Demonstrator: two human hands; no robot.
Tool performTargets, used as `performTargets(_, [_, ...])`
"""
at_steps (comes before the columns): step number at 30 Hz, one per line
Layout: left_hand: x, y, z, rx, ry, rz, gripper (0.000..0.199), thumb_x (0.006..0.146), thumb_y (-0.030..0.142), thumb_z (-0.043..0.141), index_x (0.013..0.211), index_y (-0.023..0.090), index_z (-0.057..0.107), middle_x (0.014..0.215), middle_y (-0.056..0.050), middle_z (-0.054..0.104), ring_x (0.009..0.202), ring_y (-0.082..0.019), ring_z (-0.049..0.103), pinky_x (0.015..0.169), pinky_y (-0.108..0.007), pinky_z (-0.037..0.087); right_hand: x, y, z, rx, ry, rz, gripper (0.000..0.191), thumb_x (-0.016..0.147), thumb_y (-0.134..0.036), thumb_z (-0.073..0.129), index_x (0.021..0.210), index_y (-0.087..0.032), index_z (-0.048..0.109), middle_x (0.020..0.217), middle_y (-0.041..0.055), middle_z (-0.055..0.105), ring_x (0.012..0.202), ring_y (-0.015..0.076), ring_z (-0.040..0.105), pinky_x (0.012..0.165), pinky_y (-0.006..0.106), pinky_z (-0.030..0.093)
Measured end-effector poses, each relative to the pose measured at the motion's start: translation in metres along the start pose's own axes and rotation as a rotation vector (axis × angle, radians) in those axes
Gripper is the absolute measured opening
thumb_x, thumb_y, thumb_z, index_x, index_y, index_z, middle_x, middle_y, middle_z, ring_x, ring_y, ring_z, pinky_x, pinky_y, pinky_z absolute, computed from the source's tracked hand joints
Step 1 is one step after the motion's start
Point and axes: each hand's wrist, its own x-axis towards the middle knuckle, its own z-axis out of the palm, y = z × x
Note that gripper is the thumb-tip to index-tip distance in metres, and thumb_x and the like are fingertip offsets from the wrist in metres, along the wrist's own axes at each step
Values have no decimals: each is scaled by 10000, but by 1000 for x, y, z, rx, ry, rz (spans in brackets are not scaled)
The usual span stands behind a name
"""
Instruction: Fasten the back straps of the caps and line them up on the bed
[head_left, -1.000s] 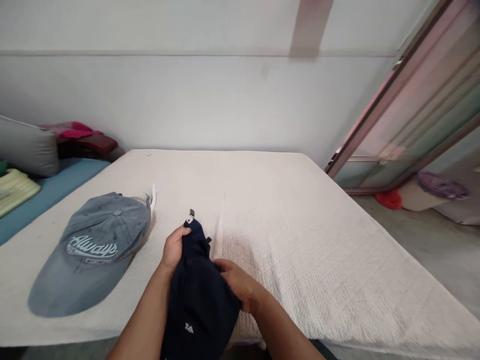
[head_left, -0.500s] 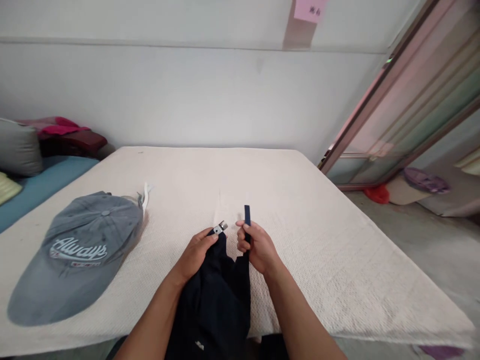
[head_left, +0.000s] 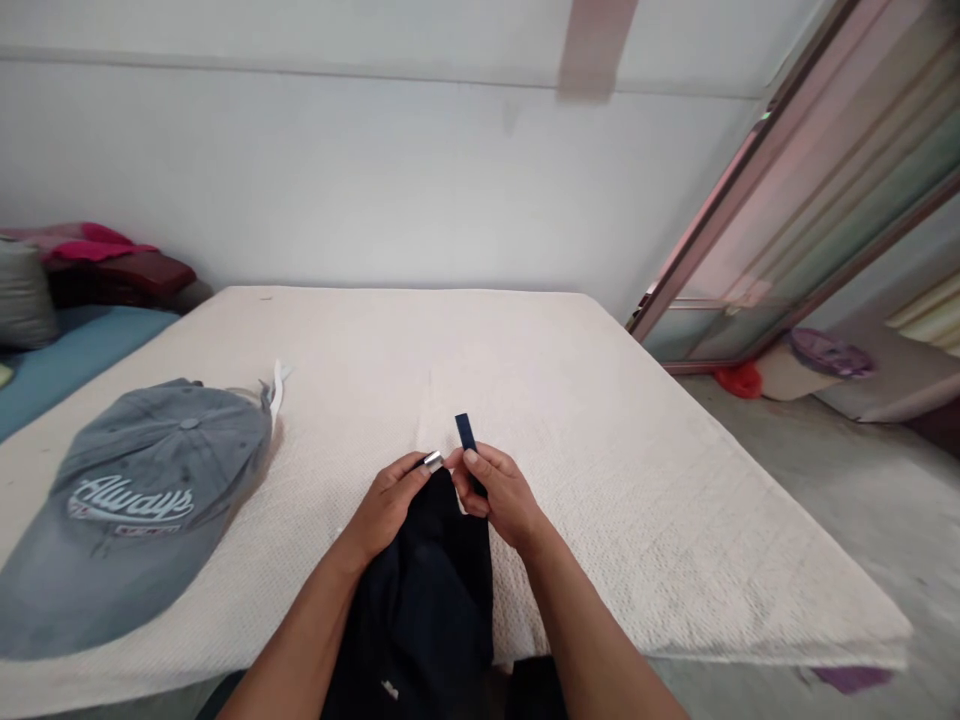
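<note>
My left hand (head_left: 388,502) is closed on a small metal buckle (head_left: 434,461) at the top edge of a dark navy cloth item (head_left: 427,600). Close beside it on the right, my right hand (head_left: 496,492) pinches a dark strap (head_left: 465,432), whose free end points up above the fingers. The right fingertips are at the buckle; whether they touch it I cannot tell. The dark item hangs down from both hands over the front edge of the cream surface, with a small pale mark low on it.
A grey cap (head_left: 161,500) with white lettering lies at the left on the cream cover (head_left: 600,400). Farther left are a blue mat (head_left: 112,340), a grey cushion (head_left: 22,295) and pink cloth (head_left: 94,242). At the right, a glass sliding door (head_left: 750,270) stands beside the floor.
My right hand has moved left to the buckle, and the strap now tilts left. The buckle has turned in my left hand. The whole view has shifted slightly.
</note>
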Motion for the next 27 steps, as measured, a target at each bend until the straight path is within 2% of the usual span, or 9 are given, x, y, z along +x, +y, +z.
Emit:
performTargets(6, [-1, -3, -1, -125, -12, -44, 206, 826, 360, 623, 941, 203, 688, 852, 9, 689, 774, -149, 579, 741, -244, 417, -1, -2, -1, -75, -22, -21, 369, 935, -443, 442, 835, -137, 624, 578, -31, 475, 417, 44, 331, 401, 202, 210])
performTargets(11, [-3, -4, -4, -193, 40, -83, 228, 804, 356, 643, 956, 197, 701, 881, -14, 712, 823, -167, 597, 781, -250, 419, -1, -4, -9, -77, -61, 46, 300, 877, -405, 559, 796, -129, 645, 596, -12, 515, 470, 59, 400, 458, 217, 258])
performTargets(14, [-4, -2, -5, -235, 10, -84, 223, 815, 325, 614, 961, 180, 699, 876, -29, 713, 805, -176, 604, 794, -273, 424, -1, -4, -11, -29, -62, 65, 231, 840, -362, 608, 832, -136, 655, 567, -25, 501, 472, 64, 389, 462, 220, 248])
performTargets(17, [-6, 1, -5, -223, -66, -39, 243, 842, 269, 535, 996, 171, 697, 937, -43, 713, 823, -187, 607, 808, -287, 424, -1, -4, -10, 21, -59, 78, 163, 824, -308, 616, 829, -147, 637, 526, -54, 456, 430, 49, 322, 442, 219, 193])
performTargets(22, [-7, 4, -4, -158, -95, 30, 292, 858, 238, 461, 988, 169, 713, 1002, -49, 712, 917, -199, 602, 860, -281, 405, -2, -7, -7, 32, -62, 135, 146, 810, -279, 611, 748, -148, 590, 530, -60, 443, 409, 31, 249, 424, 221, 127])
performTargets(27, [-9, 5, -4, -111, -44, -25, 277, 880, 331, 507, 948, 170, 722, 930, -43, 731, 806, -171, 608, 733, -250, 429, -3, -8, -6, 17, -100, 166, 181, 801, -305, 629, 727, -148, 575, 517, -63, 416, 419, 36, 260, 413, 215, 118])
